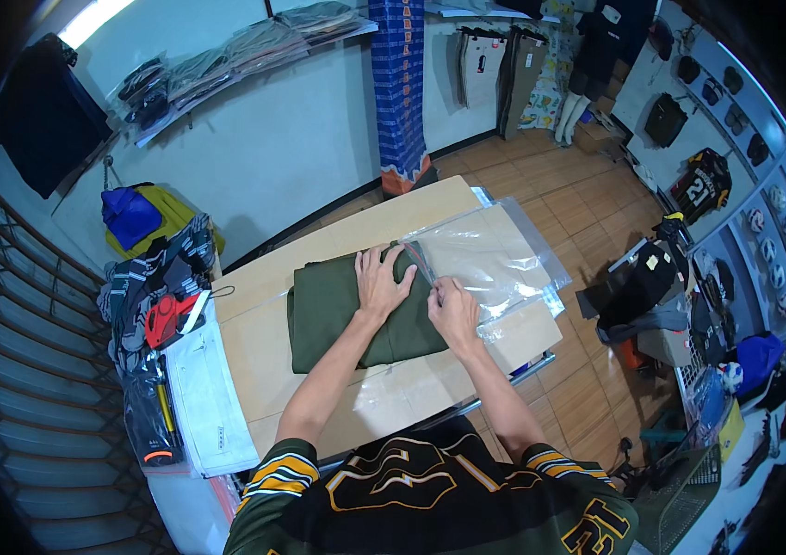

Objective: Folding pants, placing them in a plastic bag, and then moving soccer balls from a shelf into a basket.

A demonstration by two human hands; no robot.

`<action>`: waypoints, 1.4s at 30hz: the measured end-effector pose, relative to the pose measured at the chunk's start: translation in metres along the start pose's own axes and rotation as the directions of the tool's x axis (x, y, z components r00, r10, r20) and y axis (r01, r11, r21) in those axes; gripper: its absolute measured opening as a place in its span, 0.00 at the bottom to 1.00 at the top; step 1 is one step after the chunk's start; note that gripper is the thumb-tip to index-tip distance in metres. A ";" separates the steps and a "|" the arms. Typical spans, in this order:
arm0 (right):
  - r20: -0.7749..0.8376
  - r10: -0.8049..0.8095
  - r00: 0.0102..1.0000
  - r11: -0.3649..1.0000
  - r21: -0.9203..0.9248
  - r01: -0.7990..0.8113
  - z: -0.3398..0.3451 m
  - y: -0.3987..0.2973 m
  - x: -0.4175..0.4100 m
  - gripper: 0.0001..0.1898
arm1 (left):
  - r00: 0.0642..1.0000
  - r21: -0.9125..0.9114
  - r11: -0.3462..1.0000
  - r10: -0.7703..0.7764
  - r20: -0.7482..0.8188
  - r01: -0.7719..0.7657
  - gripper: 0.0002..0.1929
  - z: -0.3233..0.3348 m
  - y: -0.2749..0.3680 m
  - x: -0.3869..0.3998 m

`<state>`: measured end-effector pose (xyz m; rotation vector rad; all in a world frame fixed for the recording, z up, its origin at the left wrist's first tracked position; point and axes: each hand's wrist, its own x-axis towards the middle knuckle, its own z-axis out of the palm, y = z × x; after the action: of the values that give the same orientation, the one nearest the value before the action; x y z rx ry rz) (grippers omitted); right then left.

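Note:
A folded dark green garment [327, 312] lies on the cardboard-coloured tabletop [261, 385] in front of me. My left hand [380, 284] rests palm down on it, fingers spread. Against the garment's right edge lies a clear plastic bag [497, 257], its open edge with a thin red strip overlapping the fabric. Fingers curled, my right hand [454, 311] pinches the bag's near edge beside the garment. The fingertips hide exactly how much plastic is held. The bag stretches flat and wrinkled toward the table's right side.
To the left sit a red tape dispenser [169, 320], a folded white garment [207, 402] and a pile of dark patterned clothes [157, 277]. A blue-wrapped pillar [400, 90] stands beyond the table. Merchandise racks [656, 284] line the right side, across the tiled floor [545, 180].

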<state>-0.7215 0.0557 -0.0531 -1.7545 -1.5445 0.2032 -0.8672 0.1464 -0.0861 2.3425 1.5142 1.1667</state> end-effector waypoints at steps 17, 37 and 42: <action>-0.059 0.085 0.995 0.994 0.067 -0.081 0.010 0.010 0.022 0.08 | 0.953 -0.080 0.984 0.176 0.248 -0.161 0.25 -0.005 0.007 0.001; -0.018 0.110 0.994 0.989 -0.097 -0.111 -0.006 0.011 -0.019 0.05 | 0.999 -0.002 0.999 0.047 -0.002 -0.047 0.28 -0.005 0.022 -0.015; 0.004 0.099 0.995 0.985 -0.141 -0.097 -0.011 0.019 -0.010 0.07 | 0.823 -0.140 0.982 0.186 0.537 -0.131 0.33 -0.056 0.062 -0.065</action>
<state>-0.7032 0.0428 -0.0612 -1.9443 -1.5134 0.1564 -0.8716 0.0462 -0.0524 2.4710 1.0513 0.4889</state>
